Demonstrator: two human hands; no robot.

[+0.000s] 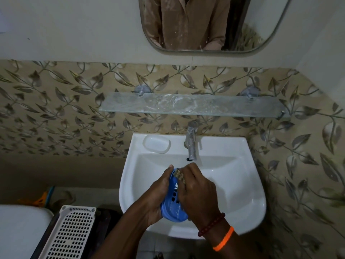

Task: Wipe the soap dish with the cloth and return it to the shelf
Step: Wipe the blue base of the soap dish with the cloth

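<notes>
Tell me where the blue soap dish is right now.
Head view, lower centre: the blue soap dish is over the white sink, gripped by the left hand, below the tap.

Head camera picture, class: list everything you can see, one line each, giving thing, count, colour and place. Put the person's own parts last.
soap dish: one, blue, slotted, held over the basin
cloth: one, brownish, against the dish's far end
basin: one, white, centre
tap: one, metal, at the basin's back
moulded soap recess: one, white, basin's back left
glass shelf: one, clear, on the wall above the tap
mirror: one, top centre
perforated crate: one, white, lower left
left hand: grips the dish
right hand: holds the cloth; red bead and orange bands at the wrist
</notes>
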